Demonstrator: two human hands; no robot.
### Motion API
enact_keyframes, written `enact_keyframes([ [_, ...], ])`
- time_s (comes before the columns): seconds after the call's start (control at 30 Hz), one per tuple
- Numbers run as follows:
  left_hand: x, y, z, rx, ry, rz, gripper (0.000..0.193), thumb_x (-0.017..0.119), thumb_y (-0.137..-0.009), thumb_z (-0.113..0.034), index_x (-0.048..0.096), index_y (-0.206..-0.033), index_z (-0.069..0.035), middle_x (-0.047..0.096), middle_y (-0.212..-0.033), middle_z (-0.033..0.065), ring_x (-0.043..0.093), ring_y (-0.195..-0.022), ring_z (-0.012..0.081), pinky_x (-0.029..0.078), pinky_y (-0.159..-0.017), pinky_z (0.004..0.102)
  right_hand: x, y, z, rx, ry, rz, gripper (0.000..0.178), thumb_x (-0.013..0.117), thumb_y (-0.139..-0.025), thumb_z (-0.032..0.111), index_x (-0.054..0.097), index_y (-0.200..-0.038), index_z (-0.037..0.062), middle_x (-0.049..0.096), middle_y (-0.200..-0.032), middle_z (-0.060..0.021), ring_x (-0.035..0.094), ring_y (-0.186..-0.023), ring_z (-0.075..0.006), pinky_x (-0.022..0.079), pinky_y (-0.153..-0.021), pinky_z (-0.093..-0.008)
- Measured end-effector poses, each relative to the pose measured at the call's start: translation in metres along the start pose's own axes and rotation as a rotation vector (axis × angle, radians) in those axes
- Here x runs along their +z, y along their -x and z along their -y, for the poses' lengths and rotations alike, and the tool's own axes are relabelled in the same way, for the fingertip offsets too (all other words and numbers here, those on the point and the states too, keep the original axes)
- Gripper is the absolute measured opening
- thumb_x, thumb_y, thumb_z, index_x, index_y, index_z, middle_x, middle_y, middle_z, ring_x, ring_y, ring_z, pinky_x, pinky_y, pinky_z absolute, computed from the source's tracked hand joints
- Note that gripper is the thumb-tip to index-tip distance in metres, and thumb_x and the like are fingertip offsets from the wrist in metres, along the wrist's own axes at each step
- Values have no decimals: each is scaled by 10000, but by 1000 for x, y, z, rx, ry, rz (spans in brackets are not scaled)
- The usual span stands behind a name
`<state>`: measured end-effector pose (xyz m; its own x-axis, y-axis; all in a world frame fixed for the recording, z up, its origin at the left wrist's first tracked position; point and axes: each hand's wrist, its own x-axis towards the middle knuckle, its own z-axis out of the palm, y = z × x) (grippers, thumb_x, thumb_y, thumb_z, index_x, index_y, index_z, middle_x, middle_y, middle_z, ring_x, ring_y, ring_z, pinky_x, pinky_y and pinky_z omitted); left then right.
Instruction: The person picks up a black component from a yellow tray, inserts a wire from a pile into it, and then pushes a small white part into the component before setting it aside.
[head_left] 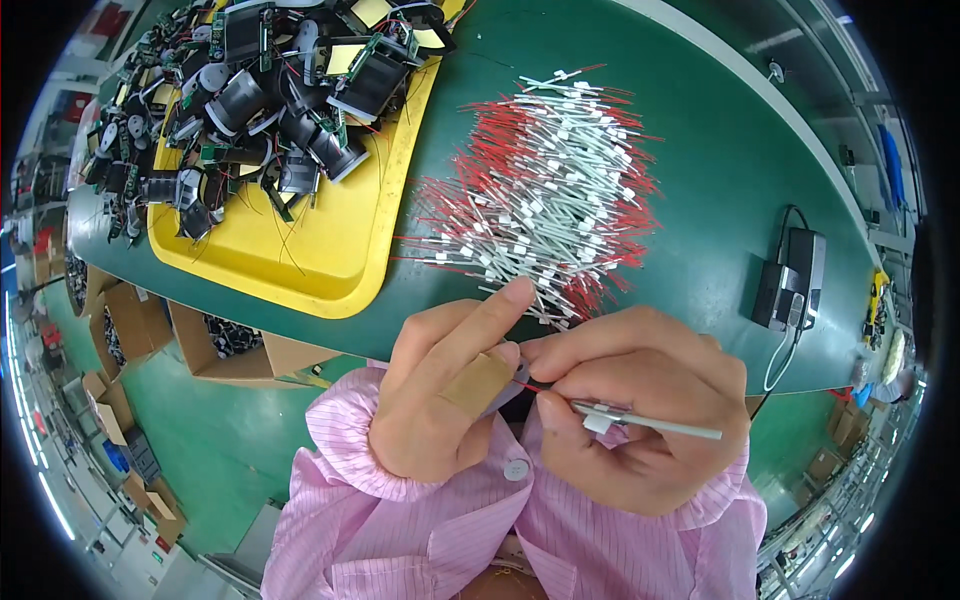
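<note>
Close in front of my chest, my left hand (430, 410) is closed on a small part with a grey rounded edge (503, 390); most of it is hidden by the fingers. A tan adhesive bandage (474, 386) wraps one finger of that hand. My right hand (665, 390) pinches a wire lead with a white sleeve (665, 425) and a small white connector (598, 423). The lead's red wire end (533, 387) reaches to the part between both hands. Just beyond my fingers lies a heap of similar red-and-white wire leads (570, 190) on the green table (700, 200).
At the far left, a yellow tray (375, 265) is piled with black motor-like assemblies (238, 103) carrying green circuit boards and thin wires. A black power adapter (803, 275) with a cable lies at the right. Cardboard boxes (223, 365) stand below the table's left edge.
</note>
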<state>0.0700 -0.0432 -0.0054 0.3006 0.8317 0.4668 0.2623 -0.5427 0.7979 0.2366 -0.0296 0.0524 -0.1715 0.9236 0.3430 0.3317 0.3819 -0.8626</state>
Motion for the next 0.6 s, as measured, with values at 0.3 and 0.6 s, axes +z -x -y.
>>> enact_keyframes([
  [0.3,-2,0,4,35,-13,-1,429,645,-602,101,574,-1023,64,521,-1308,244,540,-1010,345,471,-822,373,-4,-3,9,86,14,121,159,709,-641,-100,630,-768,-45,659,-821,-186,704,-706,-243,562,-579,-266],
  [0.6,-3,2,4,10,42,11,518,638,-554,110,538,-1059,53,517,-1309,250,540,-1009,356,472,-828,379,-4,-4,7,93,-8,117,165,720,-633,-85,652,-780,-52,666,-813,-177,685,-672,-198,539,-558,-248],
])
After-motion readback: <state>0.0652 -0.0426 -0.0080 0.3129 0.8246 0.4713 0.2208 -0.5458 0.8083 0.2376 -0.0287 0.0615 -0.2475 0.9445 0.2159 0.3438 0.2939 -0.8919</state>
